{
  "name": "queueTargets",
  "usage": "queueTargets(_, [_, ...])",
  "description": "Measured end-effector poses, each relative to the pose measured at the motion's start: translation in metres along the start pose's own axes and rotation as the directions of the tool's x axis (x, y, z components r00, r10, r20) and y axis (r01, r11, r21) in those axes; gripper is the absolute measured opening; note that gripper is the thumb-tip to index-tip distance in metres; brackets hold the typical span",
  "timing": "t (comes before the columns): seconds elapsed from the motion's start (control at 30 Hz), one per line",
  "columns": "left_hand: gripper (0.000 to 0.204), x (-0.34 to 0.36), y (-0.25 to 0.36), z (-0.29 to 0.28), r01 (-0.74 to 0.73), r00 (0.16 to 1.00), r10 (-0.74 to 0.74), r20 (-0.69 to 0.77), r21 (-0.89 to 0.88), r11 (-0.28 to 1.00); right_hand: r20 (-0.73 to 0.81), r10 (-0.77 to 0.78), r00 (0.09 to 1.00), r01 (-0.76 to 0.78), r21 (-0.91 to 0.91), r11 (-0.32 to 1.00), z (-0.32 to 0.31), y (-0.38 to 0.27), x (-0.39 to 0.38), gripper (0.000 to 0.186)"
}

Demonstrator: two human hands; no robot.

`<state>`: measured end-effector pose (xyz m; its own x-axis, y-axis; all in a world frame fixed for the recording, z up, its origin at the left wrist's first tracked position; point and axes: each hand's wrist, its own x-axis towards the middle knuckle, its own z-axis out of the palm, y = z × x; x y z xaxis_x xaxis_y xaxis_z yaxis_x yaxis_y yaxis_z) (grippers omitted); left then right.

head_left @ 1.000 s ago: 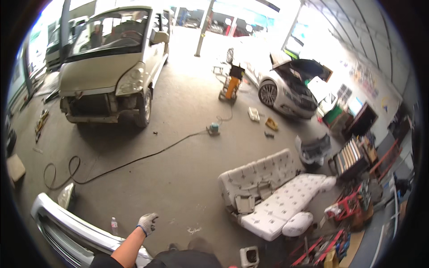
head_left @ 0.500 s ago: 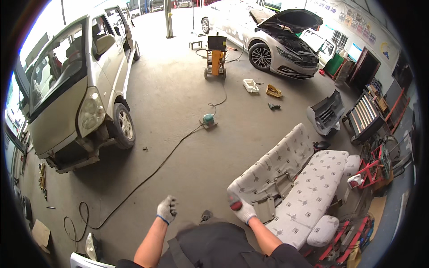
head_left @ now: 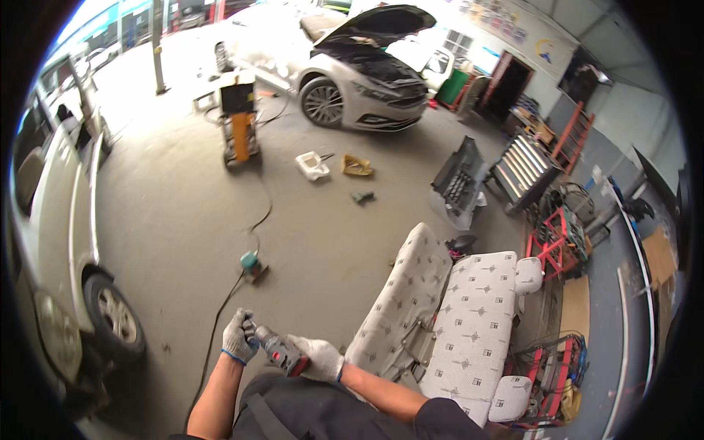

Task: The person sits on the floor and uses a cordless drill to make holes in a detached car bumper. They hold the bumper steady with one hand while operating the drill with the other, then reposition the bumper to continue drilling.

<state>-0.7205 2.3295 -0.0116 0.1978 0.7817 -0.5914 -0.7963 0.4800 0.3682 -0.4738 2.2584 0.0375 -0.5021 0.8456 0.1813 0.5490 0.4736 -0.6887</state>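
My gloved right hand [head_left: 317,359] grips a grey cordless power tool [head_left: 284,352] with a red-and-black base, held level in front of my dark-clothed body. My gloved left hand [head_left: 242,336] is closed at the tool's front tip, touching it; whether a small piece sits between those fingers is hard to make out. Just beyond my hands, to the right, lie white patterned bench seat cushions [head_left: 473,315], with metal hinge brackets [head_left: 416,334] between them. A black cable [head_left: 214,330] runs on the floor left of my left hand to a teal device [head_left: 250,261].
A pale van [head_left: 59,213] stands at left, a white car [head_left: 359,95] with raised bonnet at back. An orange wheeled machine [head_left: 240,132], floor containers [head_left: 312,166] and a grey bumper [head_left: 453,180] lie ahead. A tool cabinet [head_left: 521,169] and red stands [head_left: 557,235] line the right.
The view has turned right, so the van shifts left. The power tool in my right hand has come up to my left hand, which has closed at its tip.
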Motion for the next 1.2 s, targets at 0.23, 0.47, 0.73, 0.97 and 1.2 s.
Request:
queueTargets(0.23, [0.023, 0.16, 0.061, 0.14, 0.204, 0.973, -0.217, 0.076, 0.148, 0.968, -0.268, 0.11, 0.957, -0.11, 0.018, 0.994, -0.073, 0.089, 0.108, 0.066])
queueTargets(0.47, [0.02, 0.331, 0.052, 0.25, 0.292, 0.954, -0.298, 0.02, 0.147, 0.945, -0.24, 0.145, 0.96, -0.153, -0.012, 0.988, -0.16, 0.245, 0.208, 0.063])
queueTargets(0.73, [0.025, 0.483, 0.063, 0.418, 0.137, 0.99, -0.14, 0.024, 0.114, 0.984, 0.322, 0.392, 0.862, -0.308, 0.946, -0.101, -0.343, 0.353, 0.337, 0.037])
queueTargets(0.97, [0.023, 0.632, 0.042, 0.554, 0.253, 0.964, -0.262, 0.032, 0.176, 0.951, 0.043, 0.266, 0.963, -0.066, 0.995, 0.079, -0.445, 0.482, 0.396, 0.043])
queueTargets(1.2, [0.021, 0.808, 0.017, 0.685, 0.273, 0.949, -0.31, 0.048, 0.36, 0.892, -0.342, 0.27, 0.9, -0.229, 0.156, 0.961, -0.531, 0.634, 0.459, 0.064])
